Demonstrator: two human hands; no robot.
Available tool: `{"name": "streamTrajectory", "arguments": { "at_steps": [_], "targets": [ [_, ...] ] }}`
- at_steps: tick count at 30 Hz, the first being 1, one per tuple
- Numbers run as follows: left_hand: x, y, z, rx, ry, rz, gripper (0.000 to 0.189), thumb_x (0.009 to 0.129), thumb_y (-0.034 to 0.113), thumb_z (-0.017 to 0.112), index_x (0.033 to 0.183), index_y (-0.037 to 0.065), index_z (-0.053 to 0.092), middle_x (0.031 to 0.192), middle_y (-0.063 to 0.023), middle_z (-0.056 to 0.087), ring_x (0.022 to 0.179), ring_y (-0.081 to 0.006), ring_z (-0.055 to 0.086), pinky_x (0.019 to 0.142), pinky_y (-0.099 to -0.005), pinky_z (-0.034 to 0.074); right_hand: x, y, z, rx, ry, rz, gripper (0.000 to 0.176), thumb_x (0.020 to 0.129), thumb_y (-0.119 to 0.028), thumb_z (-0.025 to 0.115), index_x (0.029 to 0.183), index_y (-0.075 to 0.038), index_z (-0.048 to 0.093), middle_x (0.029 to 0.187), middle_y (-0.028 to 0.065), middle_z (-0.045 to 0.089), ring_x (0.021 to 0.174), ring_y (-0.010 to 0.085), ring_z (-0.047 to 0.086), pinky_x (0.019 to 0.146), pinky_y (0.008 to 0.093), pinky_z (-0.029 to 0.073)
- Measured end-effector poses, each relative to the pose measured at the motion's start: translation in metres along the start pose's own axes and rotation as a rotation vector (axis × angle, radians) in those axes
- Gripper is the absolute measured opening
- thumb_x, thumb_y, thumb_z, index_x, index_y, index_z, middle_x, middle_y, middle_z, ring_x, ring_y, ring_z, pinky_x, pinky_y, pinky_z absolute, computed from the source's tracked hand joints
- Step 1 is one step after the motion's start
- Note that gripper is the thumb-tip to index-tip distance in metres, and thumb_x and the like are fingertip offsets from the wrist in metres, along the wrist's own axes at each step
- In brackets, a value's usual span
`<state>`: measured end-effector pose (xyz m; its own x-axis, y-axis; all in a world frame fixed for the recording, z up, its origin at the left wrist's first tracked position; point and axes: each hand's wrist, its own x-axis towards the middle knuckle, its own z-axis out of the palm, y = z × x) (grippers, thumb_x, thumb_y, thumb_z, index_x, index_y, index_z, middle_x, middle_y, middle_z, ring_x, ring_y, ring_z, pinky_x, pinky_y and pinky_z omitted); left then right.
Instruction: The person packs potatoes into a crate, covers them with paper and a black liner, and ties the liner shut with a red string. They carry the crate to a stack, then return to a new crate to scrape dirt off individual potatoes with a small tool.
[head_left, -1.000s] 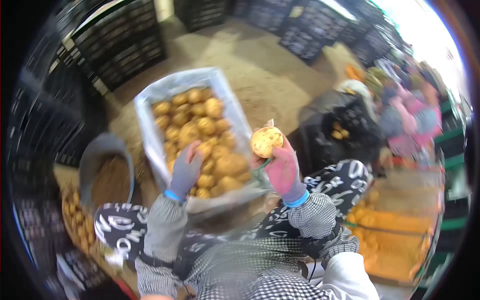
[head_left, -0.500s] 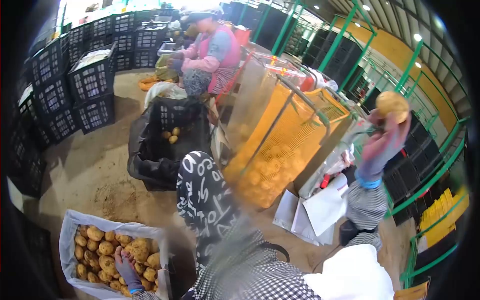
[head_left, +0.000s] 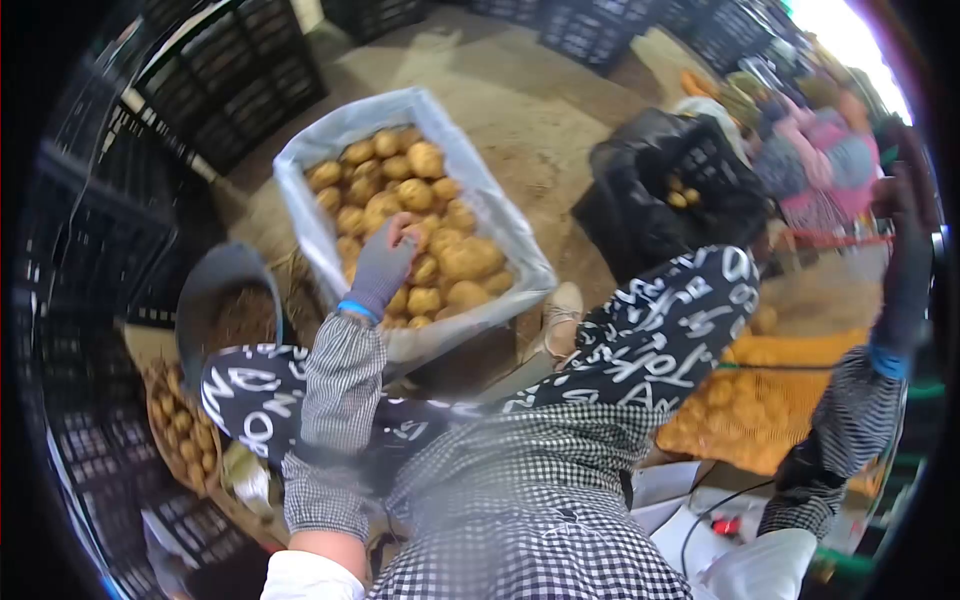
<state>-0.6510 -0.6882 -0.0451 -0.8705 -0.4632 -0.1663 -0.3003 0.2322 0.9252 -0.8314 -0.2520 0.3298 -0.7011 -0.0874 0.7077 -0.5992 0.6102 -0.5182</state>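
Note:
My left hand, in a grey glove with bare fingertips, reaches into a crate lined with white plastic. Its fingers curl against a potato among the many potatoes there. My right hand is raised at the far right edge, dark and smeared, above an orange mesh bag of potatoes. Its fingers cannot be made out, and no potato shows in it.
A black-lined crate holds a few potatoes, with a seated person beyond it. Left of my knee stand a grey bucket of soil and a sack of potatoes. Black crates are stacked behind.
My view has swung down and left toward the lined crate. The potato seen in my raised right hand no longer shows. My left hand stays among the crate's potatoes.

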Motion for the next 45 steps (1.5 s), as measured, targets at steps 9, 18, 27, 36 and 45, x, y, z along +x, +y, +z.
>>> {"name": "streamTrajectory", "arguments": {
  "at_steps": [9, 18, 27, 36, 45],
  "targets": [
    [-0.034, -0.015, 0.051, 0.464, -0.434, -0.311, 0.058, 0.085, 0.045, 0.063, 0.119, -0.002, 0.059, 0.109, -0.0253, 0.065, 0.108, -0.0327, 0.062, 0.090, -0.0371, 0.048, -0.120, 0.012, 0.206, 0.434, -0.668, 0.270, 0.029, 0.095, -0.018, 0.057, 0.121, -0.007, 0.064, 0.081, 0.0014, 0.067, 0.058, 0.0032, 0.054, 0.050, 0.0190, 0.041],
    [-0.025, -0.050, 0.094, 0.179, -0.242, -0.432, 0.067, 0.076, 0.047, 0.074, 0.115, -0.003, 0.053, 0.103, -0.0197, 0.064, 0.093, -0.0301, 0.064, 0.081, -0.0361, 0.051, -0.184, 0.023, 0.296, 0.650, -1.028, 0.160, 0.032, 0.094, -0.001, 0.048, 0.122, -0.004, 0.062, 0.103, 0.0031, 0.066, 0.064, 0.0058, 0.057, 0.058, 0.0201, 0.047],
    [-0.042, -0.005, 0.027, -0.466, 0.078, -0.414, 0.032, 0.089, 0.024, 0.069, 0.104, 0.000, 0.054, 0.086, -0.0081, 0.062, 0.070, -0.0133, 0.060, 0.056, -0.0248, 0.050, -0.274, 0.032, 0.339, 0.371, -1.086, -0.497, 0.046, 0.086, -0.008, 0.058, 0.132, -0.004, 0.053, 0.109, 0.0139, 0.064, 0.076, 0.0168, 0.064, 0.066, 0.0284, 0.053],
    [-0.008, -0.043, 0.097, -0.767, 0.334, -0.429, 0.069, 0.078, 0.010, 0.080, 0.131, 0.001, 0.038, 0.113, -0.0115, 0.060, 0.096, -0.0179, 0.063, 0.082, -0.0295, 0.054, -0.248, 0.039, 0.352, 0.558, -1.199, 0.121, 0.035, 0.094, -0.004, 0.048, 0.129, -0.004, 0.055, 0.111, 0.0091, 0.062, 0.073, 0.0115, 0.064, 0.064, 0.0249, 0.051],
    [-0.039, 0.009, 0.045, -1.249, -0.284, -0.421, 0.045, 0.098, 0.035, 0.055, 0.133, 0.008, 0.045, 0.122, -0.0058, 0.057, 0.114, -0.0171, 0.055, 0.095, -0.0336, 0.049, -0.240, 0.014, 0.334, 0.550, -1.260, -0.016, 0.062, 0.091, -0.034, 0.065, 0.137, 0.002, 0.044, 0.129, 0.0170, 0.054, 0.106, 0.0211, 0.060, 0.090, 0.0302, 0.048]
  ]
}}
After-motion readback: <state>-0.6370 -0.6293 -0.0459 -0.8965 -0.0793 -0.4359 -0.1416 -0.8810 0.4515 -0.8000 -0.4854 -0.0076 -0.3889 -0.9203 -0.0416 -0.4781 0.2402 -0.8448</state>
